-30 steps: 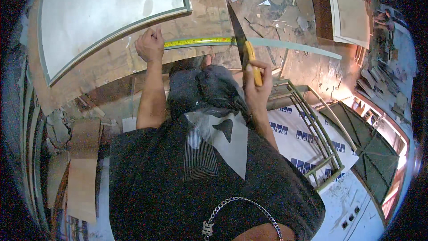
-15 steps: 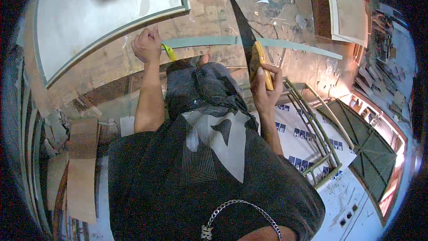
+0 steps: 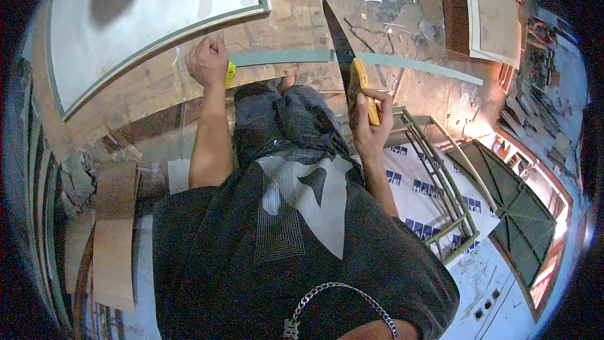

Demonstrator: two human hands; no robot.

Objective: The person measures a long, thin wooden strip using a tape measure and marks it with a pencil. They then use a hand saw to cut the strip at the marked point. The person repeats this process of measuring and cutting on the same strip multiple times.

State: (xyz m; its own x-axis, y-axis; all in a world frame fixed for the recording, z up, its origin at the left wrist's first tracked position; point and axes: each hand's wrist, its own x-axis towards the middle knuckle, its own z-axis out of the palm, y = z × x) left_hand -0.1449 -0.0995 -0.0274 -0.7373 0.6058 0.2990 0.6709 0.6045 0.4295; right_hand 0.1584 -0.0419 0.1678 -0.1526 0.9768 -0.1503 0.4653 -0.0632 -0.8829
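Observation:
My right hand (image 3: 372,116) is wrapped round the yellow handle of a handsaw (image 3: 340,41). The dark blade points away from me and crosses a long grey-green strip (image 3: 283,56) at the bench edge. My left hand (image 3: 207,62) is closed in a fist, thumb side up, at the strip's left end; what its fingers hold, if anything, is hidden. Against that wrist shows a bright yellow piece with dark marks (image 3: 230,74), like measuring tape, partly covered by the hand.
A white panel with a grey-green border (image 3: 163,9) lies on the wooden bench (image 3: 292,19) beyond my left hand. Offcuts and scraps (image 3: 393,28) litter the area beyond the saw. Cabinet-like boards (image 3: 494,16) stand far right; a green metal frame (image 3: 434,164) lies near my right arm.
The saw and my right hand have shifted slightly up and left. The yellow piece has drawn in toward my left wrist. A dark shadow on the panel has moved left.

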